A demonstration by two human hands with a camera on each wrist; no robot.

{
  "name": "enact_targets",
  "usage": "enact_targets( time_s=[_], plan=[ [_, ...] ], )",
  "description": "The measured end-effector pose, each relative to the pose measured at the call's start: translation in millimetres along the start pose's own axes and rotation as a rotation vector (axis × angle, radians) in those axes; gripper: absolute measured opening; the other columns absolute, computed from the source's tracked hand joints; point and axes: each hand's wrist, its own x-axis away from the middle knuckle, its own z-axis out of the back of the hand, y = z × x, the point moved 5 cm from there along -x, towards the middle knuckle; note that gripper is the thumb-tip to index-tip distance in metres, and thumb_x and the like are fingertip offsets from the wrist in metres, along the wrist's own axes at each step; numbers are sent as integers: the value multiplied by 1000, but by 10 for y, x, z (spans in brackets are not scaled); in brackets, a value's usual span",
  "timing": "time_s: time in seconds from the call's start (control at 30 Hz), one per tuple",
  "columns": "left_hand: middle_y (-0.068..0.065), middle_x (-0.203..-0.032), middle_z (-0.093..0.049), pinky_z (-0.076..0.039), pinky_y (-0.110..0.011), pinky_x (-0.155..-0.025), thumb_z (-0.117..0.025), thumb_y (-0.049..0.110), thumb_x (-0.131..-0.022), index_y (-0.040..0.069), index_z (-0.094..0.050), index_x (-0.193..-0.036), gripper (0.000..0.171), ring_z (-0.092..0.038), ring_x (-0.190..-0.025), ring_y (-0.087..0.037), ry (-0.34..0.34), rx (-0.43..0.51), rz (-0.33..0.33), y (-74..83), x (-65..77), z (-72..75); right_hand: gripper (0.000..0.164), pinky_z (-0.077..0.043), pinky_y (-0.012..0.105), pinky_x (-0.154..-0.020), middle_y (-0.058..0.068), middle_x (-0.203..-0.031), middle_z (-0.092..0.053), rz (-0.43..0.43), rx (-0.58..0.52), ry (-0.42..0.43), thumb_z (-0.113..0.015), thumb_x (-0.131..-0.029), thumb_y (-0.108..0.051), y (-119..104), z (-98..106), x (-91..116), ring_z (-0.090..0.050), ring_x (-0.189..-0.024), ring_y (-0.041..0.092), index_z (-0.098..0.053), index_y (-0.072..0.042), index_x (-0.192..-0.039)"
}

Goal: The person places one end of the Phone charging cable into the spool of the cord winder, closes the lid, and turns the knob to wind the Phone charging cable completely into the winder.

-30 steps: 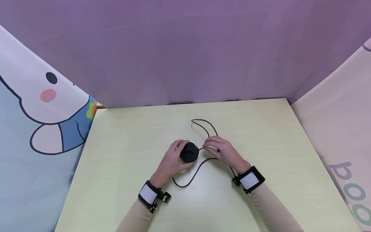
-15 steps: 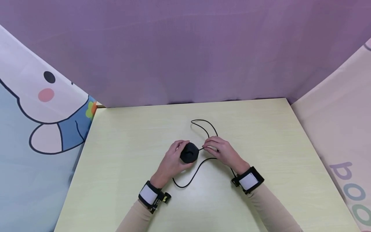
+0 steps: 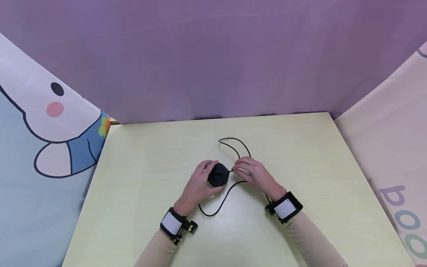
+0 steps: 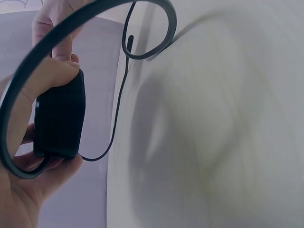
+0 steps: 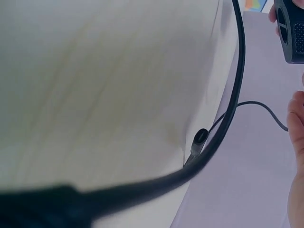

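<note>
My left hand [image 3: 200, 183] grips a black hexagonal block [image 3: 218, 175] around its side, thumb and fingers at opposite edges. The left wrist view shows its flat side and a black cable [image 4: 168, 28] looping close to the camera. To the right, my right hand [image 3: 255, 173] pinches the thin cable just beside the block. Oval recesses and a meshed patch mark the block [image 5: 293, 33] in the right wrist view. A blurred, thicker dark piece [image 5: 38, 209] sits at the near end of the cable there; its kind is unclear.
One cable loop [image 3: 234, 138] lies behind the right hand on the pale wooden table [image 3: 150, 148]. Another curve [image 3: 213, 215] runs in front, toward the right wrist. A purple cloth [image 3: 213, 66] stands at the back, with printed cloths [image 3: 60, 155] at the sides.
Almost nothing differs. My right hand has shifted very slightly left, and the rear cable loop with it; both hands keep their hold.
</note>
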Motion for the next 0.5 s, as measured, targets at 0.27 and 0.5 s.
enact_targets(
  time_s=[0.27,0.5],
  plan=[
    [-14,-132,-57,-57,-43,-98,-95,30,-74,8,-56,-143,82,-59,-119,-29,-7,7,6,-2,4,-1,23,-58,28,-86,5,-103,-71,0,-2,8,-82,-81,8,12,-17,16,-67,-98,20,-77,-5,-100],
    [-16,-132,-58,-58,-44,-97,-96,27,-72,5,-57,-143,83,-62,-117,-31,-22,7,-6,-31,-34,-10,20,-58,30,-89,7,-106,-70,-23,31,-30,-81,-85,4,10,-37,0,-67,-103,22,-75,-3,-103]
  ],
)
